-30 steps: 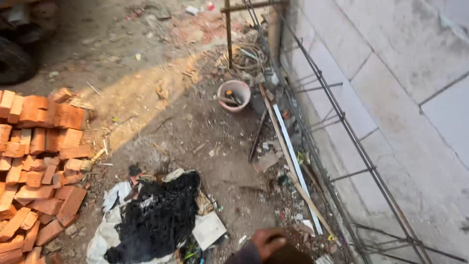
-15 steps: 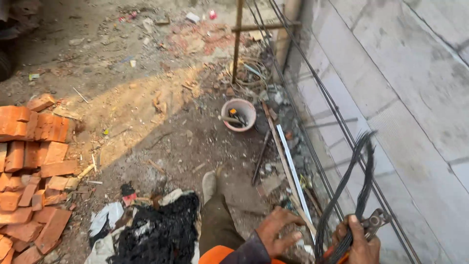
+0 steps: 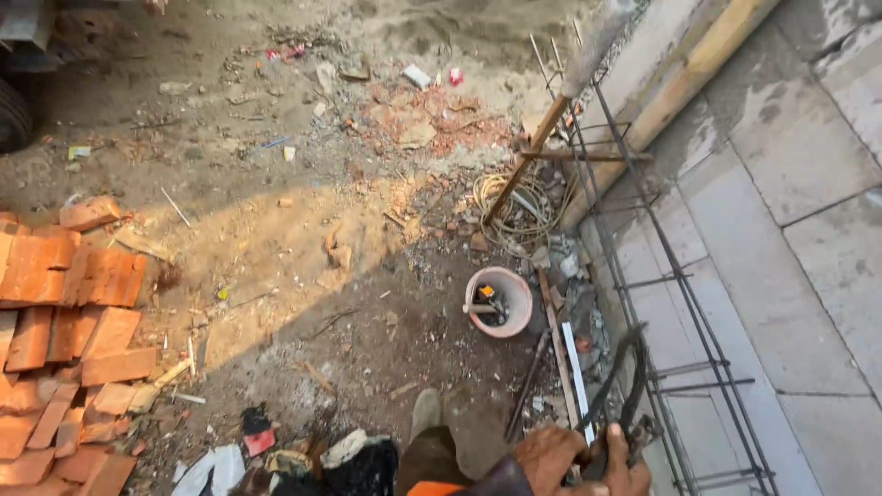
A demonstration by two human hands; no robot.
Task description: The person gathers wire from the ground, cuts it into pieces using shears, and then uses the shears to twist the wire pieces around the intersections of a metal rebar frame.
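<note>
Dirt ground beside rebar cage: both hands, left hand and right hand, clamped on black pliers, pink bucket near.

You stood outdoors on bare dirt ground, littered with rubble and scraps. Sunlight fell across upper ground; broad shadow covered lower middle. Pile of red bricks lay at your left edge. Pink bucket sat on dirt near coil of pale wire. Grey concrete slabs ran along right side, joints visible. Wooden beam lay along slab edge at top right. Dark tyre showed at far left. White and black rags lay at bottom.
</note>
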